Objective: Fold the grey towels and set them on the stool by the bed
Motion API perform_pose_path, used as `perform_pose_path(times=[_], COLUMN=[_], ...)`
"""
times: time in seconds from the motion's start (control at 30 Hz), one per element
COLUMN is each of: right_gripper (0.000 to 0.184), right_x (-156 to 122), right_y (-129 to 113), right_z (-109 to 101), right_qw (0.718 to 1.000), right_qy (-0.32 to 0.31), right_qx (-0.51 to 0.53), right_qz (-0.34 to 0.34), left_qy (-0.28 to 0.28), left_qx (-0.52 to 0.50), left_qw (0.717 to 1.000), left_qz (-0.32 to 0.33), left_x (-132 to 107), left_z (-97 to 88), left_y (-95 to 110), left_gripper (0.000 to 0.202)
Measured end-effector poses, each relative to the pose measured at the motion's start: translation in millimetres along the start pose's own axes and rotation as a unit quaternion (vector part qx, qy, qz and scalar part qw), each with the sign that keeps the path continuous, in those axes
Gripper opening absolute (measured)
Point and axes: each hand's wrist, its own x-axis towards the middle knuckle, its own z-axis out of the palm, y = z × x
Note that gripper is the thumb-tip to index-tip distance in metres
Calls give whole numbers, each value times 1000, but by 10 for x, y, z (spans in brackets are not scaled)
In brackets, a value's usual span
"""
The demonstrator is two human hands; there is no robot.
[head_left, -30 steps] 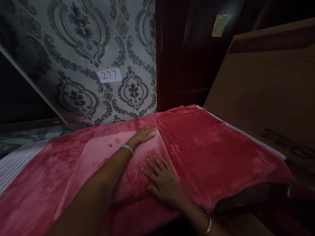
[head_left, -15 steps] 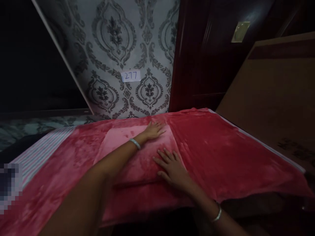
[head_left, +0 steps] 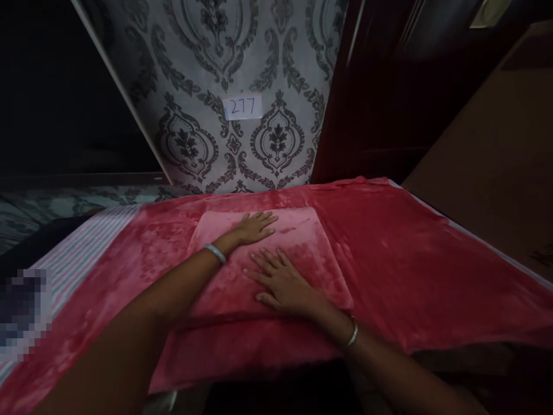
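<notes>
A flat pink-red plush square (head_left: 306, 259) with rounded corners lies on a larger red plush cloth (head_left: 401, 271). Whether the square is a cushion or a folded part of cloth, I cannot tell. My left hand (head_left: 256, 227) rests flat on its far middle part, fingers stretched to the right. Nearer to me, my right hand (head_left: 285, 283) lies palm down on the square with fingers spread. Neither hand holds anything. A bracelet circles each wrist.
Striped cloth (head_left: 93, 242) shows under the red cloth at the left. A dark screen (head_left: 78, 104) stands at the far left. Behind is patterned wallpaper (head_left: 190, 138) with a paper label (head_left: 243, 106) reading 277. A large brown cardboard-like panel (head_left: 488, 161) leans at the right.
Both hands have slid leftward across the plush square, away from its right edge, staying flat and spread. The view has shifted slightly, so the label appears higher and farther right.
</notes>
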Motion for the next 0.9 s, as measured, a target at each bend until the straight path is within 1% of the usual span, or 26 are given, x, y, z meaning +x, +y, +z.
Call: perform_pose_path(times=[0.07,0.13,0.2,0.27,0.33,0.4,0.47,0.53,0.63,0.7,0.77,0.83,0.9], right_gripper=[65,65,66,68,68,67,65,63,61,61,60,59,57], right_x=[-17,-18,-13,-7,-3,-3,-6,-10,0,49,164,346,554], right_y=[7,13,21,25,19,9,6,12,-12,-96,-243,-424,-591], right_z=[18,23,29,38,44,47,49,40,-27,-110,-197,-246,-226], right_qw=[1000,1000,1000,1000,1000,1000,1000,1000,999,998,998,998,994], right_qy=[3,5,7,7,4,-2,-6,-10,-31,-47,-51,-49,-52], right_qx=[2,5,7,9,6,-3,-16,-26,-34,-33,-20,3,20], right_qz=[0,-1,2,3,4,6,8,6,7,21,11,-36,-94], left_qy=[-15,-13,9,38,64,79,82,75,68,53,23,-1,-5], left_qx=[-20,-36,-44,-43,-40,-36,-24,-2,32,34,21,12,13], left_qw=[1000,999,999,998,997,996,996,997,997,998,999,999,997], left_qz=[6,-6,-15,-11,-4,6,9,-5,-25,-18,-18,-39,-70], left_x=[85,168,230,257,251,224,188,141,1,-166,-383,-617,-819], left_z=[-20,-32,-11,40,96,128,111,40,-136,-253,-334,-360,-331], left_y=[-83,-166,-229,-263,-265,-234,-173,-100,-38,-77,-192,-356,-526], left_gripper=[69,69,67,65,64,63,62,62,68,68,68,68,68])
